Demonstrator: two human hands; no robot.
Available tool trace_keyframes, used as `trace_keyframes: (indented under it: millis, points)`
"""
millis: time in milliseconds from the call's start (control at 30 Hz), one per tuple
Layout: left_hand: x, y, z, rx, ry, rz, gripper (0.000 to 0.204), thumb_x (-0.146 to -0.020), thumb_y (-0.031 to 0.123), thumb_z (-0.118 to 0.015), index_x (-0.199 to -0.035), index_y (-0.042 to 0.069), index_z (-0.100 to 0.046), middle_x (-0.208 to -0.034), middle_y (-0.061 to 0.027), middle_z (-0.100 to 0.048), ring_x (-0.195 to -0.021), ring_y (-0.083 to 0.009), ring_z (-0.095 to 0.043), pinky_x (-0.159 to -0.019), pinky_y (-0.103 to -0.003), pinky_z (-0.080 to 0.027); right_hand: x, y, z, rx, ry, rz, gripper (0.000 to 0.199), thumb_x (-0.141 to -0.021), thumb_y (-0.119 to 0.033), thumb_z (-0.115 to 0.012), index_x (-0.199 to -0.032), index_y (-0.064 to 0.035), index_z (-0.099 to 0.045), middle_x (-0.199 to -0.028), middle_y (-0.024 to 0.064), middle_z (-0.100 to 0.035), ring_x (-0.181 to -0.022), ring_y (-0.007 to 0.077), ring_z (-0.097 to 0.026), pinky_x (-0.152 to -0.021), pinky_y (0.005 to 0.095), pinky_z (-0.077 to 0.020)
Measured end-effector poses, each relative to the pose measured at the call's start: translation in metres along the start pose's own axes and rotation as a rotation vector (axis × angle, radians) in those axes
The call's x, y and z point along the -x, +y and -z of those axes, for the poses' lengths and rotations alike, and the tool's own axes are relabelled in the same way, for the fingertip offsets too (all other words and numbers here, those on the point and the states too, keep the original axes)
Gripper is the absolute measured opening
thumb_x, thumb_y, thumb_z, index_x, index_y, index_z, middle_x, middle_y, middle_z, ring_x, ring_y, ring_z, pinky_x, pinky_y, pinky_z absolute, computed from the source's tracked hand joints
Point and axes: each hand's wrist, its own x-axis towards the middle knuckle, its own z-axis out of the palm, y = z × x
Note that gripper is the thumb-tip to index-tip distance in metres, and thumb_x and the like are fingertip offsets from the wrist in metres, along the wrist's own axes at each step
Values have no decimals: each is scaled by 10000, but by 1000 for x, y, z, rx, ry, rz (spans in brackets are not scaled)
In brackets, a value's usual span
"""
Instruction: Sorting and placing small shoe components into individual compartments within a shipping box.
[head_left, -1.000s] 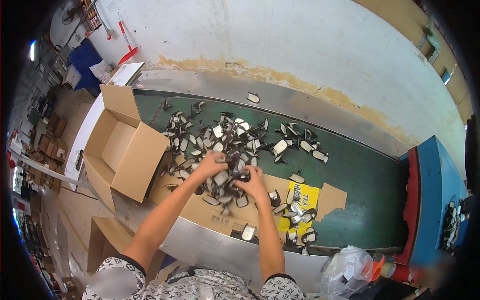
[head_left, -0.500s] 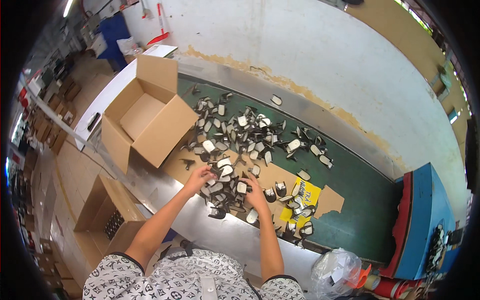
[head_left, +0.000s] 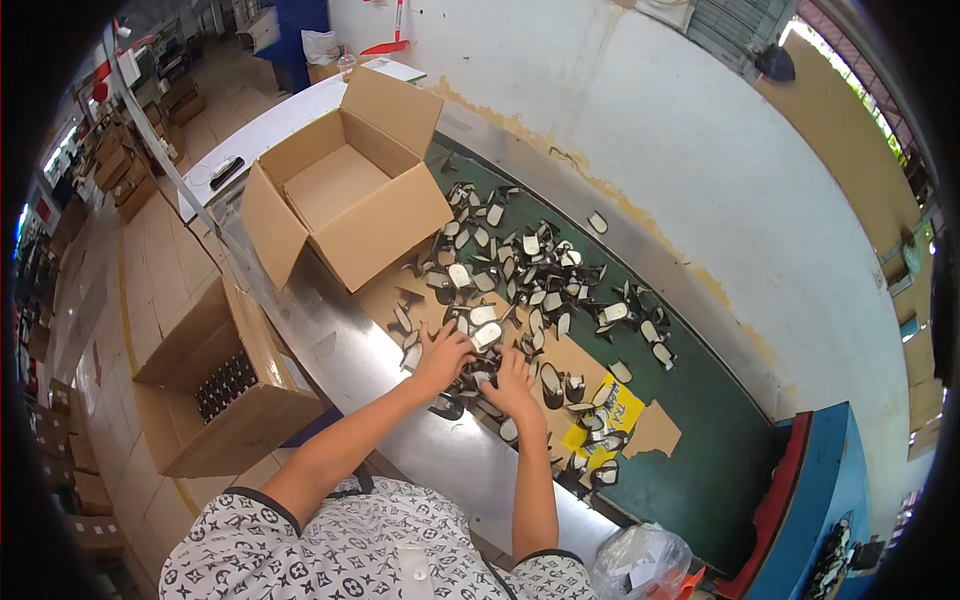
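- Small black-and-white parts (head_left: 520,275), flat and oval-faced, lie heaped across the green conveyor belt (head_left: 700,450), some spilling onto a cardboard sheet (head_left: 380,295) at its near edge.
- Left hand (head_left: 443,352) lies palm-down on the near edge of the heap, fingers spread and curled over several pieces, likely raking them together.
- Right hand (head_left: 512,380) just beside it, fingers bent into the same clump; a firm grip cannot be told.
- Open empty carton (head_left: 345,195) stands at the belt's left end, within reach.
- Lower carton (head_left: 225,385), holding dark rows, sits beside the steel ledge (head_left: 380,385).
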Motion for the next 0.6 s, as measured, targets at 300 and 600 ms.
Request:
trace_keyframes:
  millis: [300, 600]
  points:
    - [82, -18, 75, 1454, 42, 731, 275, -1012, 180, -506, -1270, 86, -490, -1057, -86, -595, -894, -201, -649, -721, -329, -542, 24, 34, -21, -103, 261, 119, 253, -928, -199, -612, -1033, 30, -585, -906, 206, -647, -897, 405, -607, -805, 464, -489]
    - [263, -37, 179, 1059, -623, 412, 299, -997, 232, -547, -1188, 6, -589, -1080, -87, -577, -841, -161, -582, -744, -316, -496, 7, -12, -4, -8, 261, -253, 239, -964, -224, -521, -1025, -12, -615, -911, 233, -680, -827, 416, -654, -738, 476, -505]
